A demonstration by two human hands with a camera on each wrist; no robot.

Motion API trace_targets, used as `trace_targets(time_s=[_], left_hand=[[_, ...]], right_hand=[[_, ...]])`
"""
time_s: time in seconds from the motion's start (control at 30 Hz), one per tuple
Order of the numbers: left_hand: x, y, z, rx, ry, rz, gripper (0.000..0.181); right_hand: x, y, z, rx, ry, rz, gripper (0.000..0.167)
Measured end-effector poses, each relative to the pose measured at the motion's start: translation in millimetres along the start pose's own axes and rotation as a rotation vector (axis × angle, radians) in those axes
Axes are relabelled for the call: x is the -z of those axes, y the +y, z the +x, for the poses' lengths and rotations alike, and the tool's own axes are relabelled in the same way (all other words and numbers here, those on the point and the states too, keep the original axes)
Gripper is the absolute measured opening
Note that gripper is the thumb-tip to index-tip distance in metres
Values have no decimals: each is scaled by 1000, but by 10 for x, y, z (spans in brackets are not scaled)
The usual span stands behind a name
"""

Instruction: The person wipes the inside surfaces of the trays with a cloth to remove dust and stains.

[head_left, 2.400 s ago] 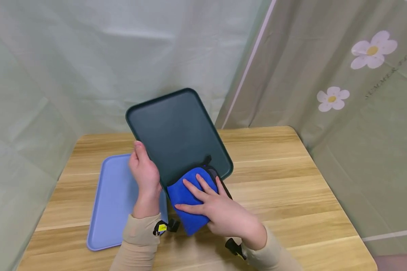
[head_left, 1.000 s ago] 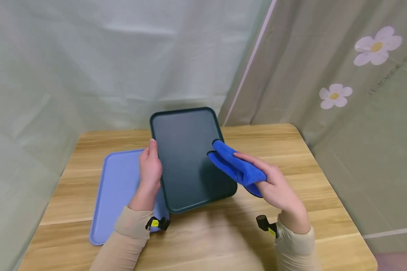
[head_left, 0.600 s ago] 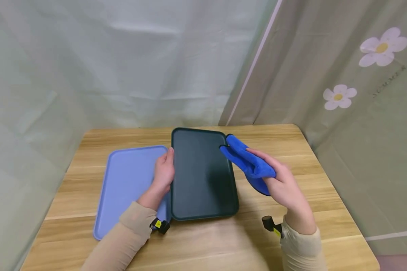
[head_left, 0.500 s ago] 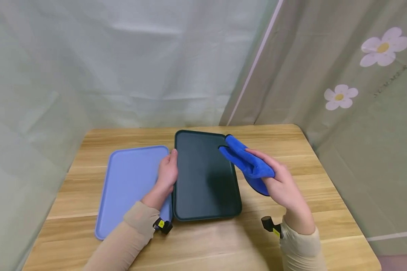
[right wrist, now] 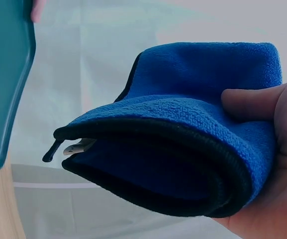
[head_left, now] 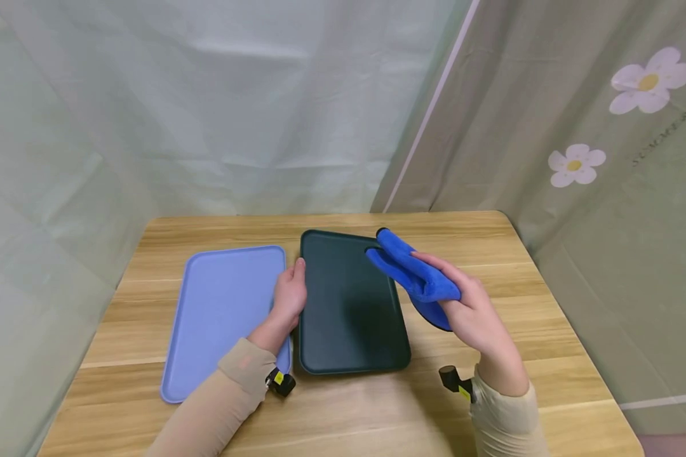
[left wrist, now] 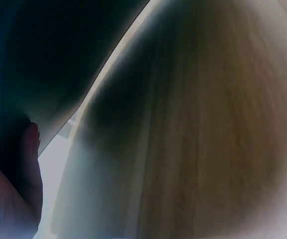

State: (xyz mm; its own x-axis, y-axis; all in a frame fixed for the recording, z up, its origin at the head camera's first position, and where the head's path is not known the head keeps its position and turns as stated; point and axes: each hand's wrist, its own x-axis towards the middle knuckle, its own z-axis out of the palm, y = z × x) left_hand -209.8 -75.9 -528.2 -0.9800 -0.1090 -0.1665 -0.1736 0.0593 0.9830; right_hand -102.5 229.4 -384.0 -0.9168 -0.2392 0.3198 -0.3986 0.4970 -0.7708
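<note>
My left hand grips the left edge of a dark green rectangular tray, thumb on the rim. The left wrist view shows the tray from below, raised off the table at least on that side, with the fingers beneath it hidden. To the right, my right hand holds a folded blue cloth above the table, near the tray's right edge. In the right wrist view the thumb presses on the cloth, whose black-trimmed layers hang apart at the far end; a small white label shows inside.
A light blue tray lies flat on the wooden table, left of the green one and partly under my left forearm. Pale curtains hang behind the table and along its sides.
The cloth has come up off the green tray in my right hand and moved right. My left hand has straightened the tray, lowered it toward the table and shifted it right, uncovering the light blue tray.
</note>
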Motion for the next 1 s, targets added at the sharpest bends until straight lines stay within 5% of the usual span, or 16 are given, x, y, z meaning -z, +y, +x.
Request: trace_targets(time_s=[0.43, 0.77, 1.0], left_hand=[[89, -20, 9, 4, -52, 77, 58], [211, 47, 113, -151, -140, 506, 49], [224, 68, 146, -263, -180, 694, 52]], right_hand=[[-13, 11, 23, -16, 0, 31, 52], [-26, 26, 13, -7, -5, 40, 52], [-4, 27, -1, -13, 6, 49, 50]])
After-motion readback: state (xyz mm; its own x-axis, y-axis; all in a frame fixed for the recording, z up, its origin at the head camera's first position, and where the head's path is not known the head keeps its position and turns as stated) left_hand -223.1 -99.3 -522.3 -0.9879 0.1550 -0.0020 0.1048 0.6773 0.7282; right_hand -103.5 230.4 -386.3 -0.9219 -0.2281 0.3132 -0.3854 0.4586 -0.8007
